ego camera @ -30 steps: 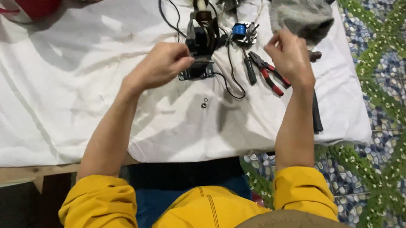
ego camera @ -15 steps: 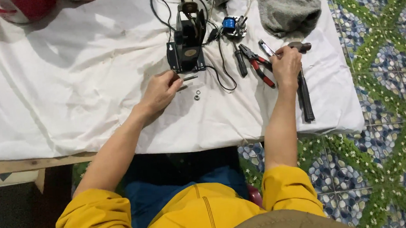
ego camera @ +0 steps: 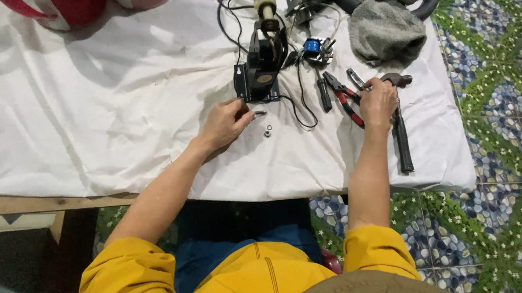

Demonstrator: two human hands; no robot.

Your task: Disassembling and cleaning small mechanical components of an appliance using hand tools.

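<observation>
White cloth [ego camera: 105,108] is covering the wooden table I am working over, and a black metal bracket device with a pale round knob [ego camera: 261,67] is standing at its far middle. Just below that device, my left hand [ego camera: 226,123] is pinching a small dark screw [ego camera: 260,113], with a tiny silver nut [ego camera: 266,131] lying near it. My right hand [ego camera: 377,98] is closing around a slim silvery tool [ego camera: 356,77], beside red-handled pliers [ego camera: 344,96].

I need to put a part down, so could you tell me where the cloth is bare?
The white cloth is bare from the left hand across to its left edge. The strip along the near edge between both forearms is also bare. It is crowded from the black device to the grey cap, pliers and hammer.
</observation>
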